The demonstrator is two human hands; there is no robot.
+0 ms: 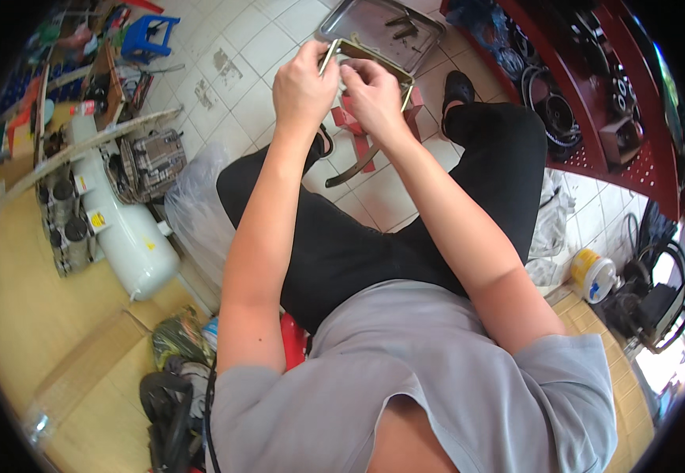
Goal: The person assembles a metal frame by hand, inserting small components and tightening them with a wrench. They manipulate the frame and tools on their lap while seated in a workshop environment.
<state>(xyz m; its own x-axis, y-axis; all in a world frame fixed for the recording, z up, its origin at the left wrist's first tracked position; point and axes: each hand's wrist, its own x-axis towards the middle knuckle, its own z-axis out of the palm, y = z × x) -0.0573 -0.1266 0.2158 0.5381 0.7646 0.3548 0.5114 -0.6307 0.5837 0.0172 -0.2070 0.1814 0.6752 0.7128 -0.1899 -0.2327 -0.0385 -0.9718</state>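
Note:
Both my arms reach forward over the floor between my knees. My left hand is closed around the left side of a thin, brass-coloured, rectangular metal frame. My right hand is beside it, fingers bent and pinched together at the frame's near side; the small part between the fingertips is too hidden to name. Below the hands, red pieces like a stand or box are partly covered by my right hand. A dark curved strip lies near them, pointing toward me.
A metal tray with several dark pieces sits beyond my hands. Red shelving with belts and rings stands right. On the left are a blue stool, a white tank and a clear plastic bag. A white tub is at right.

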